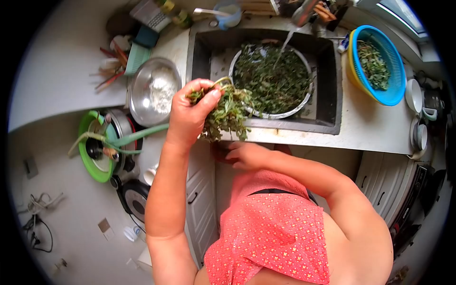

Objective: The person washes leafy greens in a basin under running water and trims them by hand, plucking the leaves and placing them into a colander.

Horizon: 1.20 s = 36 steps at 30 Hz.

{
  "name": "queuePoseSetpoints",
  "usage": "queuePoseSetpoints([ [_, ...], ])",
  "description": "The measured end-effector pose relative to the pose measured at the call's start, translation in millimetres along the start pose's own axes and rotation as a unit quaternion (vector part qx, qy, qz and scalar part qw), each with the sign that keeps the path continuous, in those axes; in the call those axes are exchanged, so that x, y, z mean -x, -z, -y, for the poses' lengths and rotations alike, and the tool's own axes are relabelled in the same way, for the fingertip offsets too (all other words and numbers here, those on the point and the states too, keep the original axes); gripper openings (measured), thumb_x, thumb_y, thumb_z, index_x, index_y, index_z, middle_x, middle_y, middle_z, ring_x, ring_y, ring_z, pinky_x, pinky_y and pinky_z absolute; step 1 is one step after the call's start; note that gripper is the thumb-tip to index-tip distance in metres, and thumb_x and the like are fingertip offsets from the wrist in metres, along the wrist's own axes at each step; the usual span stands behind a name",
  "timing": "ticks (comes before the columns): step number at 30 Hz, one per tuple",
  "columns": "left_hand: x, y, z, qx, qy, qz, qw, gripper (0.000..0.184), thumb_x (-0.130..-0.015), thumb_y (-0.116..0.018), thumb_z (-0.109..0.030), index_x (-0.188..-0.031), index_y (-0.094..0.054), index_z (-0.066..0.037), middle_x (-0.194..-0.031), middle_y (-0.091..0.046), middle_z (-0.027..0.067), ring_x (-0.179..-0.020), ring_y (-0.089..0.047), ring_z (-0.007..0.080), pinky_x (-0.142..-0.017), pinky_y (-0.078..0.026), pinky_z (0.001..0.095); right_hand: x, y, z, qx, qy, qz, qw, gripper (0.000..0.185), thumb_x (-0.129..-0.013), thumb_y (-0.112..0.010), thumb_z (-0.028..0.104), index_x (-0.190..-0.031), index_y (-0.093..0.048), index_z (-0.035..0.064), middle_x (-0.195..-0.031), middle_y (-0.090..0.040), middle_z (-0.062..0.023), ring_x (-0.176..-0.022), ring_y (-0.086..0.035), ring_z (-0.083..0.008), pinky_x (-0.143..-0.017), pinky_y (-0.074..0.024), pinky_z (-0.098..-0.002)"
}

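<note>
My left hand (190,111) is closed around a bunch of leafy greens (227,116), held up at the sink's left front corner. The leaves hang down over the counter edge. My right hand (247,155) is low, below the counter's front edge and close to my body; it is blurred, and I cannot make out its fingers or anything in them. A round basin (271,115) sits in the dark sink (325,102), full of more greens (273,78) in water. A thin stream runs into it from the faucet (304,13).
Left of the sink stands a metal bowl (138,102) with white powder. A blue colander (395,71) with greens, nested with a yellow one, is on the right. A green-rimmed basin (84,156) and a scallion (142,136) lie at left. Cups (430,113) line the far right.
</note>
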<state>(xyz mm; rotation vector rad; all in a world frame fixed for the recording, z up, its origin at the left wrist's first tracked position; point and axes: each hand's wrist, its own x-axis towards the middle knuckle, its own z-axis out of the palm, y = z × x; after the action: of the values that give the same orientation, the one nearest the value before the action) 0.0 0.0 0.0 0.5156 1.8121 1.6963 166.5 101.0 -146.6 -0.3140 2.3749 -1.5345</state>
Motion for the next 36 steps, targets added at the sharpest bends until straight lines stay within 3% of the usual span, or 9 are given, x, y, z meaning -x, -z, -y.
queuePoseSetpoints([
  [5, -36.4, -31.5, -11.0, -0.007, -0.009, 0.056, 0.998, 0.008, -0.086, -0.064, -0.007, -0.091, -0.064, -0.001, -0.079, -0.062, -0.0015, -0.068, -0.050, 0.0037, -0.064, -0.043, 0.0189, 40.8, 114.2, -30.4, -0.039, -0.116, -0.283, 0.951, 0.019, -0.080, -0.064, 0.021, -0.090, -0.069, 0.0050, -0.085, -0.065, -0.0141, -0.080, -0.063, -0.0291, -0.071, -0.0494, -0.0386],
  [6, -44.8, -38.2, -8.7, -0.007, -0.001, 0.070, 0.997, 0.007, -0.085, -0.063, -0.006, -0.091, -0.064, -0.001, -0.081, -0.062, -0.0014, -0.070, -0.051, 0.0038, -0.065, -0.044, 0.0189, 40.7, 133.1, -30.8, -0.113, -0.119, -0.325, 0.931, 0.024, -0.083, -0.065, 0.027, -0.088, -0.069, 0.0041, -0.079, -0.065, -0.0084, -0.071, -0.061, -0.0207, -0.064, -0.0475, -0.0327],
  [10, -67.8, -60.8, 0.1, -0.080, -0.023, 0.126, 0.988, 0.009, -0.084, -0.064, -0.005, -0.092, -0.064, 0.000, -0.088, -0.064, 0.0007, -0.081, -0.056, 0.0082, -0.075, -0.046, 0.0226, 28.1, 181.8, -5.1, -0.481, -0.251, -0.148, 0.827, 0.048, -0.092, -0.050, 0.051, -0.094, -0.066, 0.0059, -0.074, -0.061, 0.0036, -0.059, -0.052, -0.0038, -0.052, -0.0383, -0.0188],
  [16, -82.2, -95.9, 18.7, -0.295, -0.143, 0.178, 0.928, 0.016, -0.073, -0.068, -0.004, -0.089, -0.064, -0.006, -0.081, -0.063, 0.0118, -0.073, -0.063, 0.0266, -0.067, -0.050, 0.0328, -3.7, 202.9, -33.9, -0.629, -0.132, -0.228, 0.731, 0.020, -0.086, -0.067, 0.024, -0.094, -0.056, 0.0082, -0.083, -0.061, 0.0000, -0.069, -0.057, -0.0074, -0.060, -0.0450, -0.0209],
  [19, -78.7, -99.8, 33.7, -0.386, -0.102, 0.180, 0.899, 0.024, -0.069, -0.069, -0.007, -0.092, -0.065, -0.010, -0.084, -0.065, 0.0118, -0.077, -0.064, 0.0300, -0.068, -0.051, 0.0357, -3.5, 215.6, -33.8, -0.688, -0.117, -0.196, 0.689, 0.013, -0.086, -0.062, 0.009, -0.097, -0.055, 0.0080, -0.088, -0.064, -0.0032, -0.082, -0.062, -0.0114, -0.073, -0.0513, -0.0258],
  [24, -83.3, -101.2, 42.8, -0.414, -0.089, 0.205, 0.883, 0.035, -0.068, -0.067, -0.005, -0.103, -0.065, -0.013, -0.089, -0.066, 0.0125, -0.082, -0.064, 0.0314, -0.070, -0.052, 0.0378, -3.3, 214.0, -47.9, -0.694, -0.054, -0.201, 0.689, 0.019, -0.083, -0.063, 0.002, -0.099, -0.053, 0.0068, -0.098, -0.063, -0.0069, -0.093, -0.062, -0.0149, -0.078, -0.0519, -0.0275],
  [27, -85.0, -92.7, 46.3, -0.342, -0.053, 0.186, 0.920, 0.036, -0.073, -0.067, -0.005, -0.109, -0.064, -0.010, -0.087, -0.067, 0.0120, -0.078, -0.066, 0.0235, -0.069, -0.051, 0.0327, 1.4, 217.6, -48.1, -0.674, -0.058, -0.225, 0.702, 0.023, -0.082, -0.064, 0.000, -0.100, -0.053, 0.0068, -0.100, -0.062, -0.0077, -0.095, -0.062, -0.0163, -0.078, -0.0512, -0.0270],
  [30, -86.1, -76.6, 38.7, -0.219, 0.120, 0.139, 0.958, 0.028, -0.082, -0.066, -0.009, -0.109, -0.063, -0.004, -0.083, -0.062, 0.0017, -0.072, -0.052, 0.0071, -0.068, -0.046, 0.0232, 2.7, 219.6, -47.7, -0.629, -0.067, -0.239, 0.737, 0.024, -0.082, -0.065, 0.001, -0.101, -0.052, 0.0072, -0.100, -0.062, -0.0069, -0.097, -0.062, -0.0160, -0.076, -0.0500, -0.0263],
  [36, -95.4, -59.6, 39.2, -0.164, 0.078, 0.050, 0.982, 0.022, -0.083, -0.066, -0.008, -0.103, -0.064, -0.001, -0.088, -0.064, 0.0025, -0.080, -0.054, 0.0071, -0.072, -0.046, 0.0233, -2.6, 216.8, -41.9, -0.597, -0.064, -0.260, 0.756, 0.024, -0.082, -0.066, 0.004, -0.101, -0.053, 0.0071, -0.099, -0.063, -0.0062, -0.099, -0.062, -0.0156, -0.076, -0.0486, -0.0261],
])
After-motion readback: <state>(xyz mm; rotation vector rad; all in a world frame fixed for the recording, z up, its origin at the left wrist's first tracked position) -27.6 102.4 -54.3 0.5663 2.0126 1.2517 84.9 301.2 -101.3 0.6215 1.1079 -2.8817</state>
